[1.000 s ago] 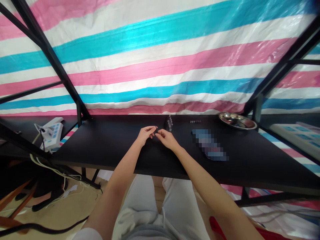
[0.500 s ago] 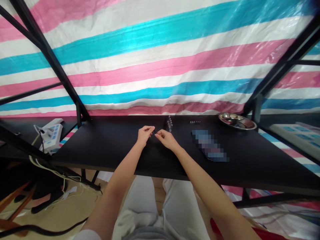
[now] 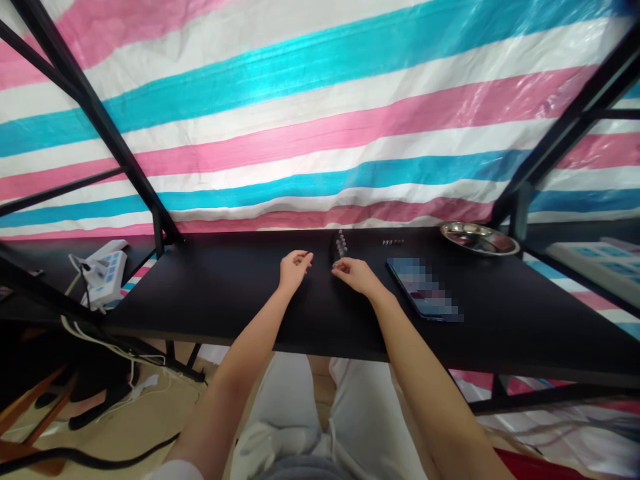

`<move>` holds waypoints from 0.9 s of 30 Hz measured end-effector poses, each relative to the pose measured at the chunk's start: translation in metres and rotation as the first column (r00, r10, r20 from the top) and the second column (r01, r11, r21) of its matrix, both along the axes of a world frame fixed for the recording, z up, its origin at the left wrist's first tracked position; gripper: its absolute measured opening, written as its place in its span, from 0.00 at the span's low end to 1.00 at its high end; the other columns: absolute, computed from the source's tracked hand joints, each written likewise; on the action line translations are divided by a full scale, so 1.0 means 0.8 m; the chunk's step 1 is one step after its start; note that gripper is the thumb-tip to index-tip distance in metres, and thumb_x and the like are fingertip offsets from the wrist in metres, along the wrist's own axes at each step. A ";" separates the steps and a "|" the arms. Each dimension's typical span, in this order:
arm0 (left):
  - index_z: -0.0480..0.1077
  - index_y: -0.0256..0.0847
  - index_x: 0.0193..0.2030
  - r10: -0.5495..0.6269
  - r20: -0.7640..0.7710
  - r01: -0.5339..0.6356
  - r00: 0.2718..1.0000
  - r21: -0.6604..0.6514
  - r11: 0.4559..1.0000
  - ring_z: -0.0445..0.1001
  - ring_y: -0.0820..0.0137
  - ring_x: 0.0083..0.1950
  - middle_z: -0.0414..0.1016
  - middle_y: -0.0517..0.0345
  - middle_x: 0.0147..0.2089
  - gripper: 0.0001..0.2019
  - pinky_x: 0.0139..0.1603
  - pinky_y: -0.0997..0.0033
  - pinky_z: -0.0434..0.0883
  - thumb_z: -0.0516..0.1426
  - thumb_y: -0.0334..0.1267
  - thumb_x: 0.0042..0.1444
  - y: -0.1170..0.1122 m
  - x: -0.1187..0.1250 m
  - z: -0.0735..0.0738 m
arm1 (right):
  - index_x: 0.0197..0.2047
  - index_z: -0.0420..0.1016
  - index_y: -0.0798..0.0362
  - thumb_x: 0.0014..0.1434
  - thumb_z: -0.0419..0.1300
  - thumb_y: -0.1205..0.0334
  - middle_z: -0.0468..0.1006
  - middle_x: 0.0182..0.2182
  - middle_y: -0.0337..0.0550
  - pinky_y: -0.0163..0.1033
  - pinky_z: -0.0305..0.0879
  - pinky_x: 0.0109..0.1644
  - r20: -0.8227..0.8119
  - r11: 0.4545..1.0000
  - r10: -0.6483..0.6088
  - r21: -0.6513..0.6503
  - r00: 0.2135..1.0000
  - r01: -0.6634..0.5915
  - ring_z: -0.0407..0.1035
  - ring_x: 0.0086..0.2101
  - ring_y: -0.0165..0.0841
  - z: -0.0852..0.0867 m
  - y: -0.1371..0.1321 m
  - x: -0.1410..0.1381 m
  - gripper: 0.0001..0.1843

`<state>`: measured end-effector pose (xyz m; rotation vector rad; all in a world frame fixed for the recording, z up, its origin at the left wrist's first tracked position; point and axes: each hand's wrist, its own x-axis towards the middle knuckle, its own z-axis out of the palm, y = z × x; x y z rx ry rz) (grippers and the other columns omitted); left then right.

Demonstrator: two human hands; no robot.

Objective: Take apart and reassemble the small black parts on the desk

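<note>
Both my hands hover over the middle of a black table (image 3: 225,293). My left hand (image 3: 294,267) has its fingers curled in a loose pinch; whatever it holds is too small to make out. My right hand (image 3: 354,273) is pinched too, its fingertips close to a small cluster of tiny clear upright pieces (image 3: 340,245) at the table's far edge. The two hands are a short gap apart. A phone (image 3: 424,291) lies flat just right of my right hand.
A row of tiny dark pieces (image 3: 393,242) lies at the far edge. A metal dish (image 3: 479,239) sits at the back right. A white power strip (image 3: 104,267) with cables rests on the left. Black frame bars (image 3: 95,113) rise on both sides before a striped tarp.
My right hand has moved right and forward, away from the left hand, towards the clear pieces. The hands were nearly touching before. The view shifted slightly.
</note>
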<state>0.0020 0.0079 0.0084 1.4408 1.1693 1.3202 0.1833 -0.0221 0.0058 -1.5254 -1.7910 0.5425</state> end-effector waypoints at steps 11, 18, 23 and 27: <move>0.75 0.39 0.35 0.024 -0.493 0.057 0.870 0.149 0.987 0.72 0.71 0.33 0.77 0.55 0.34 0.09 0.39 0.70 0.68 0.60 0.40 0.49 0.004 0.058 0.000 | 0.38 0.78 0.51 0.52 0.58 0.55 0.79 0.32 0.45 0.34 0.59 0.32 0.228 0.934 -0.324 -0.079 0.918 0.349 0.71 0.34 0.35 0.000 0.000 0.010 0.13; 0.75 0.40 0.34 0.060 -0.636 0.034 0.769 0.134 0.990 0.71 0.68 0.37 0.75 0.55 0.34 0.08 0.41 0.69 0.67 0.59 0.40 0.50 0.002 0.066 -0.006 | 0.36 0.79 0.49 0.52 0.58 0.54 0.79 0.30 0.44 0.34 0.60 0.32 0.250 0.922 -0.343 -0.094 0.905 0.376 0.71 0.33 0.35 -0.004 0.003 0.009 0.13; 0.76 0.43 0.33 0.052 -0.757 0.023 0.651 0.088 0.996 0.69 0.64 0.43 0.73 0.56 0.36 0.09 0.44 0.64 0.65 0.60 0.43 0.48 -0.003 0.063 -0.003 | 0.39 0.78 0.51 0.50 0.60 0.53 0.79 0.33 0.45 0.35 0.61 0.34 0.274 0.918 -0.330 -0.130 0.903 0.375 0.72 0.36 0.37 -0.005 0.002 0.013 0.15; 0.75 0.44 0.38 0.050 -0.775 0.024 0.630 0.084 0.996 0.68 0.62 0.45 0.73 0.56 0.39 0.13 0.44 0.63 0.64 0.61 0.46 0.46 -0.008 0.051 -0.004 | 0.41 0.78 0.52 0.50 0.60 0.52 0.78 0.34 0.46 0.35 0.61 0.35 0.275 0.928 -0.293 -0.150 0.916 0.342 0.71 0.37 0.37 -0.005 0.002 0.018 0.18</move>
